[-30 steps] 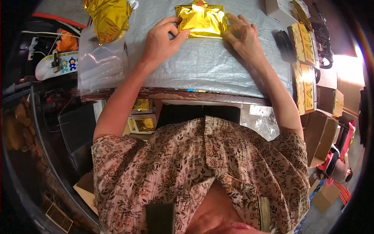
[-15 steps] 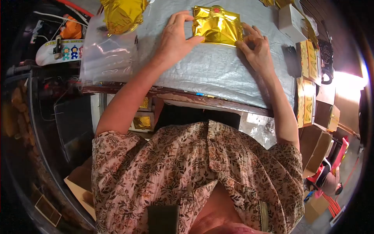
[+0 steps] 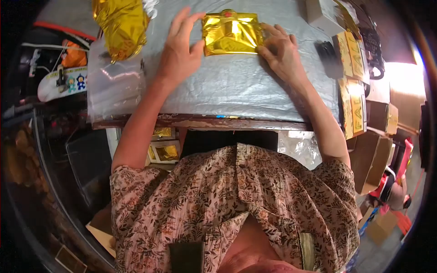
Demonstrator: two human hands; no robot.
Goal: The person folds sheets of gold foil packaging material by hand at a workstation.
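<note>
spread left hand (image 3: 179, 51) touches the gold foil packet (image 3: 232, 32) with its thumb; right hand (image 3: 281, 53) presses bent fingertips on the other edge; contents hidden.

Your shiny gold foil packet (image 3: 232, 33) lies on the silver-grey plastic-covered worktop (image 3: 236, 82); your short-sleeved blouse (image 3: 236, 200) shows a brown-and-cream floral print.

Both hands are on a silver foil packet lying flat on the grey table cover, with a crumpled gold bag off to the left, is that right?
Not quite: the packet is gold, not silver. The head view shows the left hand and right hand touching its two sides as it lies flat on the grey table cover, with the crumpled gold bag off to the left.
</note>
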